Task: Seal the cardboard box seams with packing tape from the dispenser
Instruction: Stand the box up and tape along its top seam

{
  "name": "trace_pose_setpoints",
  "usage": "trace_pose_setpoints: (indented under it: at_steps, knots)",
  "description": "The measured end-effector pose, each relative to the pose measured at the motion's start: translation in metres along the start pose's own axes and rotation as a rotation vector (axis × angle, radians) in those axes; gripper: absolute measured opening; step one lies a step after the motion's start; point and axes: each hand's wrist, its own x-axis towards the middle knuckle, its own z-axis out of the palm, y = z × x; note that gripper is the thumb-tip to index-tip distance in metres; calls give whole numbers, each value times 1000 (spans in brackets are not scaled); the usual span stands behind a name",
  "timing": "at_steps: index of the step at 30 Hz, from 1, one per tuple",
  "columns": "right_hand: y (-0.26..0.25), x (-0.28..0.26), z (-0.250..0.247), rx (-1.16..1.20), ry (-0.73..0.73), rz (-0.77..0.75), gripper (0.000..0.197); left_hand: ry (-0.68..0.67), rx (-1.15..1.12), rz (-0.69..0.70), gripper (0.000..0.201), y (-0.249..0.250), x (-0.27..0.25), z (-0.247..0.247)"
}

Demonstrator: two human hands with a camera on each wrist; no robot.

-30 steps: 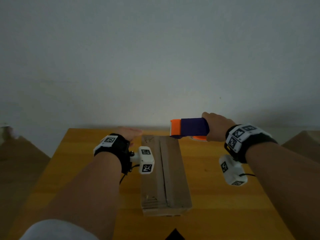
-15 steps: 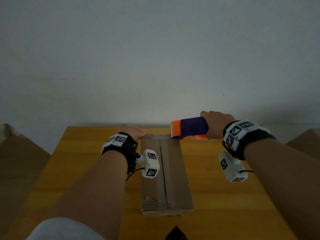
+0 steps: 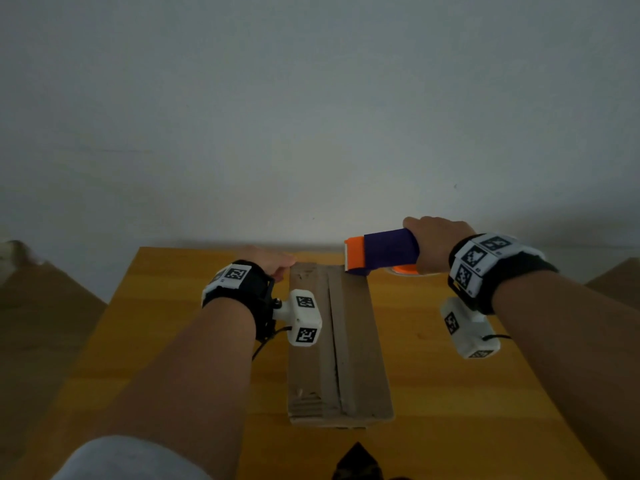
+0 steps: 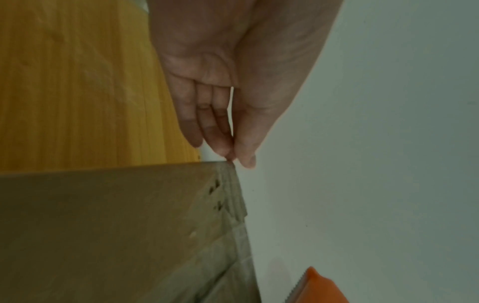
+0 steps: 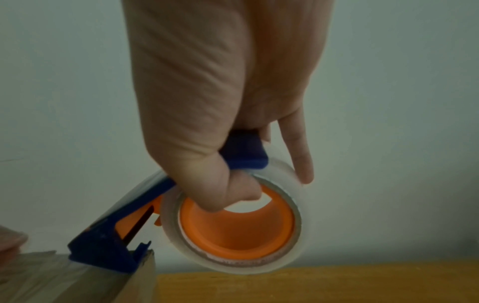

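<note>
A long flat cardboard box [image 3: 346,341] lies lengthwise on the wooden table [image 3: 173,341], its centre seam [image 3: 334,341] running away from me. My right hand [image 3: 433,244] grips a blue and orange tape dispenser [image 3: 381,252] holding a clear tape roll [image 5: 233,225]. The dispenser's blue nose [image 5: 103,252] rests on the box's far right corner [image 5: 145,266]. My left hand [image 3: 273,263] lies at the box's far left corner, fingers [image 4: 207,123] straight, fingertips touching the cardboard edge [image 4: 228,164].
A plain pale wall [image 3: 311,116] rises right behind the table's far edge. Brown shapes [image 3: 41,306] flank the table low on both sides. Bare wood shows left and right of the box.
Both hands have shifted slightly; the dispenser sits a little more to the right and its nose has come down onto the box's far right corner. The left hand stays at the far left corner.
</note>
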Motion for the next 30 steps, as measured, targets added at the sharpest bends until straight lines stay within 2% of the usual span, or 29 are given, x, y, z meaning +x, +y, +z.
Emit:
trace_pose_setpoints:
  at_steps: [3, 5, 7, 11, 15, 20, 21, 23, 24, 25, 26, 27, 28, 30]
  knots:
    - [-9, 0, -2, -81, -49, 92, 49, 4, 94, 32, 13, 3, 0, -1]
    - [-11, 2, -1, -87, -48, 75, 45, 6, 108, 35, 15, 1, 2, -2]
    - [-11, 3, 0, -98, -40, 62, 46, 5, 92, 40, 19, -4, 5, -3]
    - [-7, 2, 2, -50, -9, 49, 49, -22, 68, 20, 3, -9, 6, -4]
    - [-7, 1, 0, -82, -15, 35, 43, 1, 116, 35, 4, -13, 14, -6]
    - [-14, 3, -1, -128, -50, 75, 50, 0, 158, 15, 8, -19, 17, -7]
    - [-14, 4, -1, -128, -52, 65, 50, 5, 184, 4, 19, -18, 16, -7]
    - [-14, 4, -3, -135, -40, 50, 48, 37, 301, -21, 61, -14, 16, -9]
    - [-15, 3, -4, -144, -28, 52, 48, 94, 392, -5, 76, -11, 15, -10]
    - [-15, 3, -5, -151, -19, 52, 47, 160, 495, 75, 76, -5, 14, -10]
    - [-15, 3, -5, -151, -15, 42, 46, 212, 576, 193, 61, 2, 10, -8]
    - [-14, 4, -4, -145, -9, 24, 45, 226, 607, 305, 37, 7, 8, -3]
    - [-12, 4, -3, -135, -2, 7, 43, 191, 612, 386, 20, 11, 4, 4]
    - [-9, 4, -3, -116, -3, -7, 42, 47, 594, 414, 23, 13, -1, 22]
